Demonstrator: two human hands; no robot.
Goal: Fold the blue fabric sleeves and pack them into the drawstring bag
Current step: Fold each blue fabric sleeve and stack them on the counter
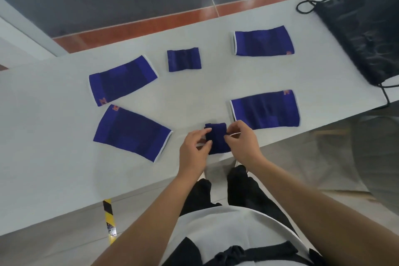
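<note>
A small folded blue sleeve [217, 139] lies at the near edge of the white table [43, 157]. My left hand [194, 150] pinches its left side and my right hand [241, 142] pinches its right side. Several flat blue sleeves lie spread out: one at left [122, 80], one at near left [131, 133], one at far right [263, 41], one at near right [265, 109]. Another small folded sleeve [184, 59] sits at the far middle. The black drawstring bag [362, 28] lies flat at the table's far right corner.
The bag's cords [306, 4] loop over the table top, and one hangs off the right edge. Behind the table runs a glass wall with a red floor strip [151, 28]. Yellow-black tape [109, 218] marks the floor below the table's near edge.
</note>
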